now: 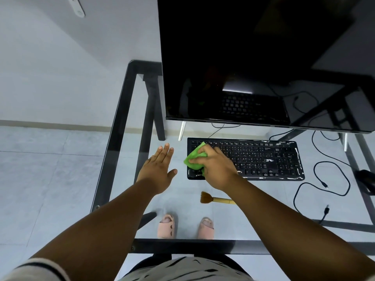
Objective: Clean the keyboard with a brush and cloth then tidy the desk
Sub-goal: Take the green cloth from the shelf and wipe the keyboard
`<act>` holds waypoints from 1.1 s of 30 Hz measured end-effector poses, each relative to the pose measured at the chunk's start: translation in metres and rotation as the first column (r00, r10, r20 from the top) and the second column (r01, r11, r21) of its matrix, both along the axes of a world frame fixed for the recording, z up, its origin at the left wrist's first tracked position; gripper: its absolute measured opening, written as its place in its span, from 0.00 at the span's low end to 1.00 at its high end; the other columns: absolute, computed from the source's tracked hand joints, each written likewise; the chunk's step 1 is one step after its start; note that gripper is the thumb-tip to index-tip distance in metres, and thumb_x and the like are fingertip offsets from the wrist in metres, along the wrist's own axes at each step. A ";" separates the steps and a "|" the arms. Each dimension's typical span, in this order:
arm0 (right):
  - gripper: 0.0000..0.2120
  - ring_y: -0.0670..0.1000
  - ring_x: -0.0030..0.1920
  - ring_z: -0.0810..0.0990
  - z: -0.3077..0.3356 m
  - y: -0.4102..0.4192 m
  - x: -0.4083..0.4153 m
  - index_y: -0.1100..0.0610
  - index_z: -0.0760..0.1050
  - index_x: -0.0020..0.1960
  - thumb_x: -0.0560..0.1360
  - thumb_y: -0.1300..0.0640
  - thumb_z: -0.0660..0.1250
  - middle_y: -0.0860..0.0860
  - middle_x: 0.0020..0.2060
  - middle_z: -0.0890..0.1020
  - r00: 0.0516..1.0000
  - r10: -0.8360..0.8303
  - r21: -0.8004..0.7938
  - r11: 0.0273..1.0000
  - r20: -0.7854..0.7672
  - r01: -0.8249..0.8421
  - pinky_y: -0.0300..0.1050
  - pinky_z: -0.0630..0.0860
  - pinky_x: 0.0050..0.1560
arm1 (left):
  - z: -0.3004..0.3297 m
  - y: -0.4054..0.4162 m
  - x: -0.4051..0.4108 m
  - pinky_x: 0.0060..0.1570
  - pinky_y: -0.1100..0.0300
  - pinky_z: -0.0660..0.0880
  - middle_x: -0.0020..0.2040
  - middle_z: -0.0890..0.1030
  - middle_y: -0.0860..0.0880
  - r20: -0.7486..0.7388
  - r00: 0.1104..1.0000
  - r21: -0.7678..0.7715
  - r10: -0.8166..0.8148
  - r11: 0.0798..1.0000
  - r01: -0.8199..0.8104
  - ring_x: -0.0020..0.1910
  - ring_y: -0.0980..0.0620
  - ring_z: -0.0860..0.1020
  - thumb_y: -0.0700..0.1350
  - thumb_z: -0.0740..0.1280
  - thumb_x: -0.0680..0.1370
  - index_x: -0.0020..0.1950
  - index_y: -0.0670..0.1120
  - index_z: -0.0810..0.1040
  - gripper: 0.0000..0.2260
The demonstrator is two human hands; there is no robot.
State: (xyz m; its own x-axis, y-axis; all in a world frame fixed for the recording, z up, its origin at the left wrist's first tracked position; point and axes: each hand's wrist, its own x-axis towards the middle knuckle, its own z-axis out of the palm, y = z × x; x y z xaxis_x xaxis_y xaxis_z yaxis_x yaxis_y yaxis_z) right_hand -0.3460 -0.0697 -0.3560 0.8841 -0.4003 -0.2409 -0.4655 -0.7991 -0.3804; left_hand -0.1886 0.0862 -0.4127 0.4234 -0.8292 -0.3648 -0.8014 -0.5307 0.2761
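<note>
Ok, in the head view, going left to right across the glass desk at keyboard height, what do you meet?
Left hand, flat and open → green cloth → right hand gripping that cloth → black keyboard → loose black cable → dark object at the right edge, too cut off to name.

One head-worn wide-angle view looks steeply down, close over the glass desk (125,110).
</note>
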 end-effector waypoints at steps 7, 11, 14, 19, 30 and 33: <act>0.29 0.49 0.55 0.65 0.004 0.001 -0.018 0.36 0.76 0.62 0.74 0.67 0.61 0.41 0.61 0.69 0.977 0.191 -0.014 0.981 -0.091 -0.193 0.44 0.72 0.43 | -0.001 0.001 0.000 0.75 0.51 0.48 0.78 0.35 0.54 0.006 1.000 0.001 -0.001 1.000 0.001 0.77 0.52 0.38 0.59 0.51 0.82 0.79 0.52 0.37 0.32; 0.26 0.51 0.54 0.69 0.006 -0.005 -0.029 0.40 0.81 0.57 0.73 0.67 0.59 0.43 0.58 0.72 0.985 0.158 -0.030 0.987 -0.071 -0.160 0.45 0.72 0.41 | 0.000 0.001 0.000 0.76 0.51 0.49 0.78 0.35 0.54 -0.006 1.000 0.000 0.001 1.000 -0.001 0.77 0.52 0.38 0.58 0.51 0.82 0.79 0.52 0.38 0.32; 0.27 0.52 0.54 0.68 0.005 0.003 -0.025 0.38 0.79 0.59 0.73 0.67 0.60 0.44 0.58 0.72 0.994 0.101 -0.048 0.994 -0.048 -0.103 0.49 0.76 0.42 | 0.001 0.001 -0.001 0.75 0.52 0.48 0.78 0.35 0.53 0.004 1.000 0.007 0.004 1.000 -0.004 0.77 0.52 0.38 0.58 0.51 0.82 0.79 0.51 0.37 0.32; 0.31 0.52 0.56 0.66 0.005 0.016 -0.009 0.33 0.72 0.65 0.74 0.66 0.61 0.44 0.61 0.68 0.983 0.159 -0.078 0.983 -0.096 -0.167 0.44 0.67 0.39 | 0.001 0.001 -0.002 0.75 0.52 0.47 0.78 0.35 0.53 0.007 1.000 0.020 0.004 1.000 -0.004 0.77 0.51 0.38 0.59 0.51 0.82 0.79 0.52 0.37 0.32; 0.24 0.50 0.54 0.66 0.015 -0.021 -0.040 0.40 0.83 0.54 0.74 0.67 0.60 0.42 0.60 0.71 0.973 0.193 -0.082 0.975 -0.128 -0.205 0.45 0.72 0.38 | 0.008 -0.006 -0.011 0.75 0.52 0.45 0.79 0.38 0.52 -0.005 0.996 0.007 0.085 0.996 -0.085 0.78 0.50 0.39 0.57 0.47 0.83 0.79 0.50 0.41 0.28; 0.26 0.50 0.56 0.65 0.016 -0.010 -0.031 0.38 0.79 0.60 0.74 0.66 0.61 0.44 0.61 0.70 0.975 0.198 -0.070 0.976 -0.104 -0.206 0.43 0.66 0.38 | 0.010 -0.012 -0.018 0.75 0.50 0.44 0.79 0.39 0.51 -0.033 0.987 0.005 0.155 0.988 -0.155 0.78 0.50 0.40 0.62 0.46 0.81 0.80 0.50 0.43 0.31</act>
